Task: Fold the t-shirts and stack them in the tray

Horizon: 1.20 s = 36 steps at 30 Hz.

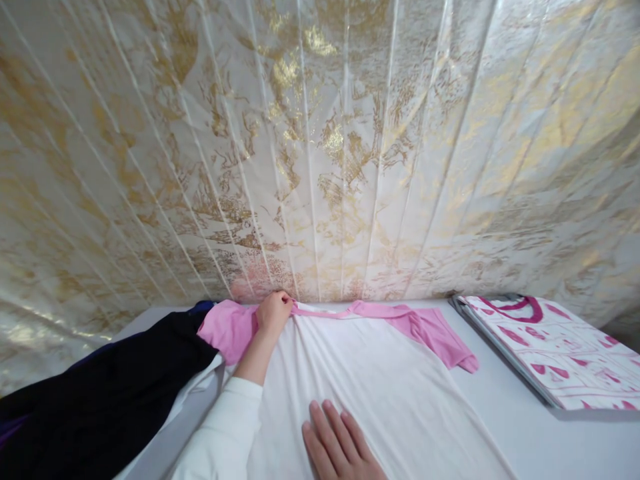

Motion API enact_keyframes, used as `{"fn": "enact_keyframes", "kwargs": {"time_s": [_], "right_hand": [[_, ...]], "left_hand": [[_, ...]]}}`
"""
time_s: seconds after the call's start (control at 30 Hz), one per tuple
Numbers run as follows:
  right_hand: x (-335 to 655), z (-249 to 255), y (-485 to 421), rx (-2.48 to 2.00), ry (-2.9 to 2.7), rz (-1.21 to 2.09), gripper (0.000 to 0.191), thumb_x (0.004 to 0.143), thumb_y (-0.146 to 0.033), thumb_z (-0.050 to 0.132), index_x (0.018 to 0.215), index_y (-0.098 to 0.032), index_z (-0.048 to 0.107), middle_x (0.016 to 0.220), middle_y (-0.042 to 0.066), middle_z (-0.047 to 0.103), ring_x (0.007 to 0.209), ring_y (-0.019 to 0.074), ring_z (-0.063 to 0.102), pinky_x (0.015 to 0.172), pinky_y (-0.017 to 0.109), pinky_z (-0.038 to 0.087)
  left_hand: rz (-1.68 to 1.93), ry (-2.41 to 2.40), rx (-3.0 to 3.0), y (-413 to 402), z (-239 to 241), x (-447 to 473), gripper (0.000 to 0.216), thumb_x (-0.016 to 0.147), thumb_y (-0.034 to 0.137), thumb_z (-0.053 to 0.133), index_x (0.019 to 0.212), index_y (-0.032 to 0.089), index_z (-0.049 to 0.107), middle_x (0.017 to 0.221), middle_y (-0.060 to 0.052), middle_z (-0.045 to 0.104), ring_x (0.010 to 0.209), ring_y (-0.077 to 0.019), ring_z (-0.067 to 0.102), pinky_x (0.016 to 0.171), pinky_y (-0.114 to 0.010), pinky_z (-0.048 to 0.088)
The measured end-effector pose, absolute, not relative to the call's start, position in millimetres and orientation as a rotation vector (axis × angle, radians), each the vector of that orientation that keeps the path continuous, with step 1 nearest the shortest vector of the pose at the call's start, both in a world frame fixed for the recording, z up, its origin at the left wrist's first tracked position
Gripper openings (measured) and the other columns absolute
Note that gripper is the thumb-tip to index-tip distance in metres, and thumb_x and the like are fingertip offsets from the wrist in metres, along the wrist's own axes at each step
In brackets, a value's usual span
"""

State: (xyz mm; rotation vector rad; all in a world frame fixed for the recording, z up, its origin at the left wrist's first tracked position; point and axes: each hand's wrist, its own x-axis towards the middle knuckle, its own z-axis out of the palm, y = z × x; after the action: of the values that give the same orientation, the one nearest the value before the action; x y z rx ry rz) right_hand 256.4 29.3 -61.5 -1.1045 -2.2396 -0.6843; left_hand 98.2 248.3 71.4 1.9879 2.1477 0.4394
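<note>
A white T-shirt point(380, 373) with pink sleeves and a pink neckband is spread on the table, its collar at the far edge. At the left side of the neckline my left hand point(274, 313) pinches the pink fabric, and creases run down the shirt from there. Lower on the shirt's white body, my right hand point(340, 445) lies flat with its fingers stretched out, pressing on the cloth. The bottom of the shirt runs out of view.
Dark garments point(125, 367) lie heaped on the left, against the pink sleeve. A folded stack topped by a white shirt with pink print point(560, 353) sits at the right on the white table point(590, 443). A gold-patterned curtain point(320, 167) hangs behind the table.
</note>
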Motion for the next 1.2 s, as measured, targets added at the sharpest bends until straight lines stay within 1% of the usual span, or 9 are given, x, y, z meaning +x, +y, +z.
{"fn": "enact_keyframes", "kwargs": {"time_s": [0.23, 0.4, 0.47, 0.53, 0.63, 0.77, 0.9, 1.03, 1.2], "right_hand": [[255.6, -63.1, 25.2, -1.139, -2.359, -0.458, 0.053, 0.097, -0.022, 0.04, 0.149, -0.018, 0.032, 0.141, 0.012, 0.048, 0.123, 0.0282, 0.055, 0.1, 0.044, 0.046], [283.5, -30.3, 29.7, -1.115, -2.395, -0.163, 0.057, 0.097, -0.028, 0.044, 0.151, -0.022, 0.026, 0.142, 0.01, 0.047, 0.127, 0.0241, 0.051, 0.096, 0.035, 0.05], [306.0, -0.6, 36.6, -1.21, -2.334, 0.067, 0.058, 0.097, -0.037, 0.043, 0.15, -0.021, 0.027, 0.148, 0.01, 0.041, 0.134, 0.0232, 0.043, 0.099, 0.035, 0.048], [327.5, 29.5, 49.6, -1.414, -2.218, 0.237, 0.05, 0.099, -0.036, 0.037, 0.147, -0.022, 0.035, 0.151, 0.008, 0.038, 0.138, 0.0206, 0.036, 0.106, 0.036, 0.042], [349.2, 54.1, 82.0, -1.53, -2.267, 0.425, 0.041, 0.097, -0.026, 0.035, 0.135, -0.024, 0.052, 0.142, 0.006, 0.052, 0.132, 0.0191, 0.045, 0.108, 0.04, 0.038], [368.6, 42.8, 135.6, -1.932, -2.213, 0.158, 0.043, 0.091, -0.026, 0.04, 0.131, -0.024, 0.055, 0.147, 0.006, 0.045, 0.135, 0.0223, 0.04, 0.108, 0.042, 0.034], [389.6, 20.9, 170.7, -2.165, -1.997, -0.025, 0.054, 0.094, -0.035, 0.036, 0.143, -0.013, 0.042, 0.152, 0.014, 0.035, 0.141, 0.0315, 0.028, 0.11, 0.052, 0.025], [402.3, 11.4, 180.0, -2.175, -1.964, -0.092, 0.055, 0.095, -0.04, 0.033, 0.145, -0.016, 0.04, 0.153, 0.011, 0.034, 0.142, 0.0282, 0.027, 0.112, 0.047, 0.021], [406.2, 12.1, 174.9, -2.216, -1.913, -0.119, 0.057, 0.095, -0.043, 0.035, 0.144, -0.015, 0.041, 0.154, 0.013, 0.031, 0.141, 0.0298, 0.028, 0.11, 0.047, 0.024]], "left_hand": [[0.541, 2.16, 1.871, 253.2, 64.6, 94.2, 0.027, 0.095, 0.038, 0.055, 0.11, 0.016, 0.061, 0.108, -0.006, 0.064, 0.096, -0.0196, 0.063, 0.085, -0.041, 0.052], [0.478, 2.1, 1.835, 250.3, 73.3, 94.7, 0.027, 0.095, 0.038, 0.055, 0.109, 0.015, 0.061, 0.104, -0.006, 0.065, 0.09, -0.0181, 0.064, 0.081, -0.039, 0.053], [0.448, 2.092, 1.845, 245.2, 84.6, 95.6, 0.028, 0.095, 0.039, 0.055, 0.109, 0.015, 0.061, 0.103, -0.005, 0.065, 0.087, -0.0177, 0.064, 0.08, -0.038, 0.054], [0.417, 2.067, 1.888, 237.5, 98.0, 98.6, 0.028, 0.096, 0.039, 0.054, 0.108, 0.015, 0.061, 0.1, -0.005, 0.065, 0.087, -0.0177, 0.064, 0.08, -0.039, 0.053], [0.334, 1.956, 1.993, 221.4, 113.9, 108.9, 0.027, 0.096, 0.039, 0.053, 0.105, 0.015, 0.062, 0.095, -0.004, 0.066, 0.084, -0.0168, 0.065, 0.08, -0.038, 0.053], [0.163, 1.776, 2.124, 199.7, 114.8, 126.3, 0.025, 0.095, 0.038, 0.056, 0.102, 0.015, 0.063, 0.097, -0.004, 0.066, 0.083, -0.0161, 0.065, 0.077, -0.036, 0.054], [0.049, 1.729, 2.23, 192.4, 100.6, 132.5, 0.026, 0.093, 0.034, 0.058, 0.112, 0.016, 0.061, 0.119, -0.008, 0.06, 0.106, -0.0228, 0.059, 0.091, -0.045, 0.049], [-0.051, 1.824, 2.216, 199.4, 86.4, 124.9, 0.047, 0.092, 0.036, 0.06, 0.134, 0.02, 0.047, 0.145, -0.011, 0.04, 0.13, -0.0322, 0.041, 0.105, -0.058, 0.034], [-0.133, 1.903, 2.159, 209.3, 71.9, 109.5, 0.057, 0.096, 0.04, 0.041, 0.149, 0.024, 0.029, 0.158, -0.01, 0.02, 0.144, -0.0356, 0.013, 0.109, -0.066, 0.017]]}}
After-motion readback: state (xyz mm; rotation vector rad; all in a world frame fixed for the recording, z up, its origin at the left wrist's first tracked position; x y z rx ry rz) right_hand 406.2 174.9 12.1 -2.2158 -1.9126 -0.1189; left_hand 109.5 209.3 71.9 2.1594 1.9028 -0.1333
